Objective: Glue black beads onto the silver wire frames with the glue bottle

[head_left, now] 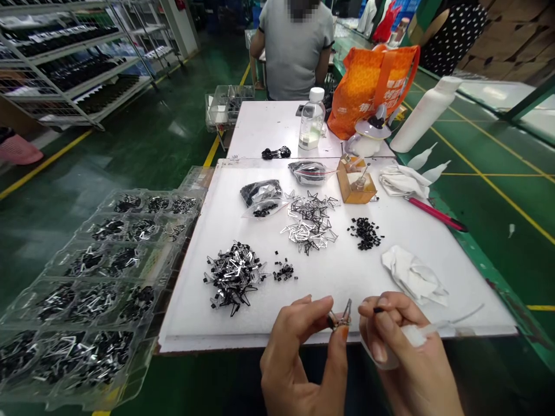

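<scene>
Near the table's front edge, my left hand (295,346) pinches a small bent metal clip (346,315) between thumb and forefinger, its pointed end up. Just to the right, my right hand (416,358) is closed, with a tiny black piece (378,309) at its thumb and fingertips. The same hand also holds a soft white squeeze bottle (414,335) against the palm, its thin nozzle pointing right. A small gap separates the clip from the black piece. Beyond my hands lie a pile of loose black pieces (366,233) and a heap of V-shaped metal clips (310,222).
A pile of clips with black pieces (236,274) lies left on the white table (333,283). Compartment trays (167,268) of clips stand beside it. Farther back are a wooden box (358,188), a red-handled tool (436,214), a bottle (311,121) and an orange bag (368,86). A person sits opposite.
</scene>
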A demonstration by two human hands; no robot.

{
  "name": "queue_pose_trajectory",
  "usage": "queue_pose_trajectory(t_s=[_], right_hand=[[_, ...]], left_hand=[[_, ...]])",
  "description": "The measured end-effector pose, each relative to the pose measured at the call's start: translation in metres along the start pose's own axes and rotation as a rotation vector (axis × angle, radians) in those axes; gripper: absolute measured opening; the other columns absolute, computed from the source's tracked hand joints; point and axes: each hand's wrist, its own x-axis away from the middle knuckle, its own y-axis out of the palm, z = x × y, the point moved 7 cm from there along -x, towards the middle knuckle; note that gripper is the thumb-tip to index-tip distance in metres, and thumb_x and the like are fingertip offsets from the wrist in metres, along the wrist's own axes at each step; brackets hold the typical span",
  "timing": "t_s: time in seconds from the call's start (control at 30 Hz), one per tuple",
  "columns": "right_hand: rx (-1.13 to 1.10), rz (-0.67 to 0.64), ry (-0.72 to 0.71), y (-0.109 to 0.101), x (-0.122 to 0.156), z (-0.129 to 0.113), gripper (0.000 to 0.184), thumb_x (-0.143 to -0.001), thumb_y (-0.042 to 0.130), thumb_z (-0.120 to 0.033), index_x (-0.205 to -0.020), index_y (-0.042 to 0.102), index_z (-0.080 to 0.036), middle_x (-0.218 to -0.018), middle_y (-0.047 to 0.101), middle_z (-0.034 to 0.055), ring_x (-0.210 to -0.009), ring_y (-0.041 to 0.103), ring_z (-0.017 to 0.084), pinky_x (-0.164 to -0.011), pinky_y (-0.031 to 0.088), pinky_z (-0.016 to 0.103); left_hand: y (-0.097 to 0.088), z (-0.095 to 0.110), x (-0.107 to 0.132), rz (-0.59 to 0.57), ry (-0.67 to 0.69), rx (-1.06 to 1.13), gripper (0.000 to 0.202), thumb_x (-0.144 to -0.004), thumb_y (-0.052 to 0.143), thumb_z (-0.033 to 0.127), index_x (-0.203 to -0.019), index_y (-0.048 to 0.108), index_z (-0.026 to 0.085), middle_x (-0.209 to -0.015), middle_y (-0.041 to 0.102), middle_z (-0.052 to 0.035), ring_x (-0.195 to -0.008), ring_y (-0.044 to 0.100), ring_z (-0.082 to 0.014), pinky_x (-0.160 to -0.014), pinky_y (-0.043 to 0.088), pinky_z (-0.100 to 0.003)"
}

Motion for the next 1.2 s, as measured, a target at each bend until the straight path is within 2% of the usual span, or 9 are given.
queue_pose_trajectory(t_s=[0.13, 0.27, 0.43, 0.6, 0.7, 0.77, 0.9, 1.1, 1.2], right_hand=[[0.069, -0.063, 0.009, 0.006, 0.003, 0.002, 0.036, -0.07, 0.094, -0.042, -0.074, 0.068, -0.018, -0.093, 0.074, 0.0081, -0.047, 0.05, 0.005, -0.048, 0.049, 0.022], [0.046, -0.11, 0.044, 0.015, -0.003, -0.003, 0.047, -0.064, 0.095, -0.053, -0.083, 0.069, -0.019, -0.092, 0.07, 0.0099, -0.058, 0.05, 0.009, -0.055, 0.051, 0.027], [0.047, -0.135, 0.024, 0.019, -0.01, -0.01, 0.051, -0.062, 0.095, -0.057, -0.087, 0.071, -0.019, -0.092, 0.069, 0.0095, -0.062, 0.052, 0.011, -0.056, 0.05, 0.027], [0.111, -0.161, 0.0, 0.003, -0.003, 0.002, 0.033, -0.07, 0.094, -0.04, -0.083, 0.073, -0.018, -0.094, 0.069, 0.0083, -0.056, 0.052, 0.007, -0.051, 0.05, 0.022], [0.137, -0.225, -0.076, 0.001, 0.001, 0.003, 0.014, -0.08, 0.087, -0.028, -0.081, 0.075, -0.021, -0.095, 0.07, 0.0044, -0.05, 0.053, 0.003, -0.049, 0.049, 0.016], [0.125, -0.24, -0.134, 0.001, 0.002, 0.0, 0.009, -0.083, 0.085, -0.024, -0.082, 0.076, -0.023, -0.092, 0.07, 0.0018, -0.048, 0.054, 0.001, -0.049, 0.049, 0.013], [0.106, -0.257, -0.157, 0.002, 0.003, -0.002, 0.009, -0.085, 0.082, -0.02, -0.086, 0.074, -0.024, -0.095, 0.071, 0.0002, -0.049, 0.057, 0.002, -0.049, 0.051, 0.011], [0.103, -0.301, -0.206, 0.002, 0.003, -0.002, 0.014, -0.089, 0.077, -0.015, -0.095, 0.071, -0.026, -0.095, 0.071, 0.0011, -0.057, 0.063, 0.005, -0.051, 0.053, 0.011], [0.15, -0.298, -0.255, 0.003, 0.003, -0.004, 0.015, -0.091, 0.075, -0.015, -0.099, 0.071, -0.028, -0.096, 0.073, 0.0005, -0.055, 0.063, 0.004, -0.053, 0.054, 0.011]], left_hand=[[0.003, 0.013, 0.004, 0.018, 0.273, -0.067, 0.053, -0.079, 0.079, -0.004, -0.105, 0.083, 0.043, -0.096, 0.081, 0.0087, -0.1, 0.076, -0.0128, -0.093, 0.06, -0.021], [0.008, 0.026, 0.006, 0.011, 0.442, -0.093, 0.057, -0.079, 0.077, -0.008, -0.109, 0.081, 0.041, -0.086, 0.081, 0.0111, -0.077, 0.075, -0.0105, -0.098, 0.061, -0.028], [0.011, 0.03, 0.006, -0.017, 0.488, -0.119, 0.058, -0.079, 0.075, -0.009, -0.111, 0.08, 0.039, -0.084, 0.08, 0.0108, -0.068, 0.072, -0.0097, -0.1, 0.063, -0.033], [0.011, 0.029, 0.005, -0.035, 0.538, -0.145, 0.053, -0.08, 0.074, -0.007, -0.11, 0.08, 0.037, -0.085, 0.08, 0.0091, -0.064, 0.072, -0.0091, -0.1, 0.065, -0.036], [0.013, 0.037, 0.007, -0.074, 0.669, -0.191, 0.044, -0.08, 0.073, -0.009, -0.107, 0.079, 0.025, -0.085, 0.079, 0.0053, -0.063, 0.071, -0.008, -0.1, 0.066, -0.034], [0.014, 0.042, 0.009, -0.107, 0.733, -0.234, 0.04, -0.079, 0.071, -0.013, -0.105, 0.077, 0.018, -0.086, 0.077, 0.0027, -0.066, 0.071, -0.0069, -0.103, 0.065, -0.034], [0.016, 0.043, 0.01, -0.161, 0.76, -0.292, 0.042, -0.078, 0.072, -0.016, -0.106, 0.076, 0.014, -0.087, 0.074, 0.0026, -0.071, 0.071, -0.0051, -0.108, 0.063, -0.033], [0.016, 0.039, 0.012, -0.039, 0.796, -0.259, 0.031, -0.085, 0.067, -0.007, -0.1, 0.078, 0.018, -0.081, 0.073, 0.0043, -0.063, 0.067, -0.0036, -0.104, 0.064, -0.032], [0.017, 0.038, 0.011, -0.072, 0.804, -0.267, 0.033, -0.084, 0.068, -0.008, -0.102, 0.077, 0.017, -0.082, 0.073, 0.004, -0.065, 0.068, -0.0036, -0.105, 0.064, -0.031]])
